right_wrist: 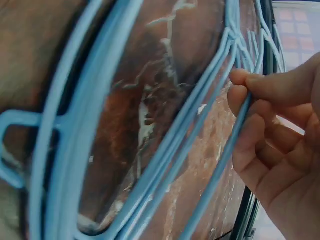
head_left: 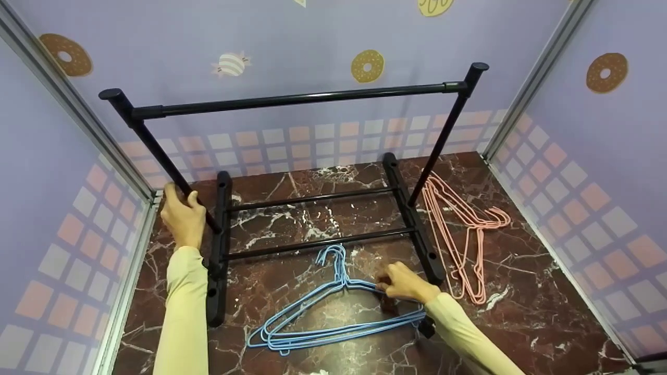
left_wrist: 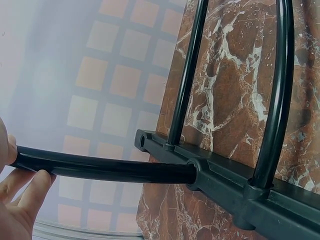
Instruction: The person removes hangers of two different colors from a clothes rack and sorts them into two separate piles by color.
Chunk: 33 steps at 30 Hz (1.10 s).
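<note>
A black clothes rack [head_left: 292, 99] stands on a dark red marble floor [head_left: 333, 344]. My left hand [head_left: 183, 216] grips its left upright pole [left_wrist: 105, 169] low down, just above the base bar [left_wrist: 235, 187]. A stack of blue wire hangers [head_left: 323, 312] lies flat in front of the rack. My right hand [head_left: 404, 281] pinches the upper arm of one blue hanger [right_wrist: 220, 160] between thumb and fingers, near the rack's right foot [head_left: 417, 229]. A pile of pink hangers [head_left: 461, 229] lies to the right of the rack.
Purple walls with doughnut pictures and a tiled pattern close in on the left, back and right, edged by metal corner strips [head_left: 542, 73]. The rack's two low cross rails [head_left: 318, 219] span the floor between its feet.
</note>
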Tool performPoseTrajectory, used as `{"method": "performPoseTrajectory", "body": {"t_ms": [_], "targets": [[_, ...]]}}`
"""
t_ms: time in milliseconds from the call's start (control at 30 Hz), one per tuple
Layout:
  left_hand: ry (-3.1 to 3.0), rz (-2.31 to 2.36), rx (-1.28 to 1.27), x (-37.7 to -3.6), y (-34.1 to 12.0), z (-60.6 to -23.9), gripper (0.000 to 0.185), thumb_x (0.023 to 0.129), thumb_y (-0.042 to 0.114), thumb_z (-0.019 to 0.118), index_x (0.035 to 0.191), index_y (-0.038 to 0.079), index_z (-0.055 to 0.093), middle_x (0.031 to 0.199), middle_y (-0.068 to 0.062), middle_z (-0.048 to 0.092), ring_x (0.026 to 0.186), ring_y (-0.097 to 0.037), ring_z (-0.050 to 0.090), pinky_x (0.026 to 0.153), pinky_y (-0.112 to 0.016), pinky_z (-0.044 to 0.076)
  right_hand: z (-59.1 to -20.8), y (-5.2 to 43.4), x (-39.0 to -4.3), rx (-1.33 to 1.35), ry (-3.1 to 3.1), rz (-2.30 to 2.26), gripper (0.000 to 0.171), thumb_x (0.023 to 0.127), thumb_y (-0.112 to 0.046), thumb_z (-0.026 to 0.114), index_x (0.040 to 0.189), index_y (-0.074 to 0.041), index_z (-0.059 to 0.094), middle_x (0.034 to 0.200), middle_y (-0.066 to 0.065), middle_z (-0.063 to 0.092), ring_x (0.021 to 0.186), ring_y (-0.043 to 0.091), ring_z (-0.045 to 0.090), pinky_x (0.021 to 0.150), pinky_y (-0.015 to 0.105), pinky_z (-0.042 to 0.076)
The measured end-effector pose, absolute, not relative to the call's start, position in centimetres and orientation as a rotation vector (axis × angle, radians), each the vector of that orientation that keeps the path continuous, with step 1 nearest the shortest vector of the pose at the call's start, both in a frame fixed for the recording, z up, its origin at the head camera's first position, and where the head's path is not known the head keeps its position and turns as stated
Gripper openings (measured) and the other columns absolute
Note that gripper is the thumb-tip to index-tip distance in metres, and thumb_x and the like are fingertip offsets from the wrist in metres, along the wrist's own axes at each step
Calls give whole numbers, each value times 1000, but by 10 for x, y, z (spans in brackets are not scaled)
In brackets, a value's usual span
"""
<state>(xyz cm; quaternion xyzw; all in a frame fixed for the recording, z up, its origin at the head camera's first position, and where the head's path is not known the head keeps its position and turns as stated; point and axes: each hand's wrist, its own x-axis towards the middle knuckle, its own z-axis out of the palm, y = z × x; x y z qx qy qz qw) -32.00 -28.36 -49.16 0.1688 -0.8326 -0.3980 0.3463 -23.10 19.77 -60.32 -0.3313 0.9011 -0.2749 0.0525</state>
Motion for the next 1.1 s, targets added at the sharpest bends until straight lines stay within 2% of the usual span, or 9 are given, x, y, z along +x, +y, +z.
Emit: {"method": "performPoseTrajectory", "body": {"t_ms": [133,400,667,900,1100], "targets": [[-2154,-1024,452,-321,-283,-491,33,96,16,66,124,5,54,114,-28,69,115,-54,60,97,-60,43,-608,197,-227,-1084,2804,-878,12,73,4,67,68,-7,65,59,-3,58,55,1,40,52,16,32],[-2145,-1028,440,-319,-283,-492,33,95,16,67,123,5,55,113,-29,69,114,-55,60,96,-61,43,-621,194,-219,-1210,2986,-893,18,69,7,75,69,-6,63,70,6,56,62,9,49,54,19,42],[-2145,-1031,439,-316,-283,-491,32,96,16,65,124,5,54,113,-28,69,115,-54,60,97,-60,43,-630,191,-212,-1086,3074,-960,16,72,7,76,78,-4,65,78,4,55,63,13,62,58,22,52],[-2146,-1025,444,-313,-282,-492,31,96,15,65,123,5,54,111,-29,69,113,-55,60,96,-60,44,-637,192,-208,-1033,3124,-928,14,75,3,75,81,-6,67,78,2,57,63,11,55,57,26,48],[-2164,-1067,413,-312,-281,-491,32,98,14,62,127,5,53,117,-28,67,119,-52,59,102,-59,42,-640,191,-204,-988,3190,-934,12,80,-5,76,89,-5,68,84,7,64,66,15,62,61,33,53]]}}
